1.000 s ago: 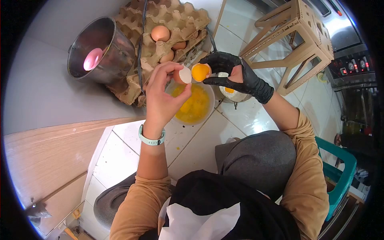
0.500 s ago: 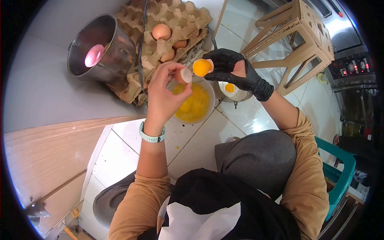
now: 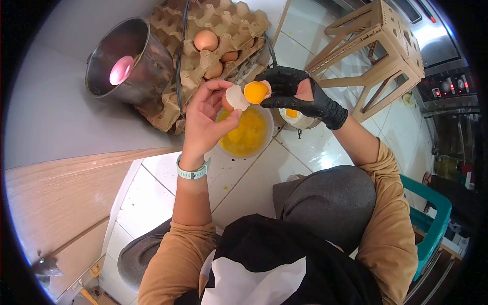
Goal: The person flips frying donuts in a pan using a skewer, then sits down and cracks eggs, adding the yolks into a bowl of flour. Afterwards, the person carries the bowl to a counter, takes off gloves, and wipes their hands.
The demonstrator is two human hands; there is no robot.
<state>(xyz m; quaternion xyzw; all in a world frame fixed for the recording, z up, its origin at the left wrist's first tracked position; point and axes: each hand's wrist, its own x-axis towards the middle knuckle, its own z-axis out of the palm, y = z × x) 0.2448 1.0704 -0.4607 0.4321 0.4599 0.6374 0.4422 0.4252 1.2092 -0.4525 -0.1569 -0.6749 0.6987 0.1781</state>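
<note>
My bare left hand (image 3: pixel 206 114) holds an eggshell half (image 3: pixel 236 98) between thumb and fingers, its white inside showing. In my black-gloved right hand (image 3: pixel 292 91) is the other shell half with an orange yolk (image 3: pixel 256 92) in it. The two halves are close together, edge to edge. Below them a clear bowl (image 3: pixel 269 133) holds yellow egg liquid. Partly hidden under the gloved hand, a second container (image 3: pixel 305 122) holds something white with a yolk on top.
Egg cartons (image 3: pixel 234 21) with several brown eggs stand at the upper left, beside a metal pot (image 3: pixel 152 66). A beige folding stool (image 3: pixel 366 56) is at the upper right, a teal plastic stool (image 3: pixel 437 229) at the right.
The shell half in my left hand has turned so more of its opening shows. The yolk-filled half has moved slightly down and left since half a second ago, nearer the other half.
</note>
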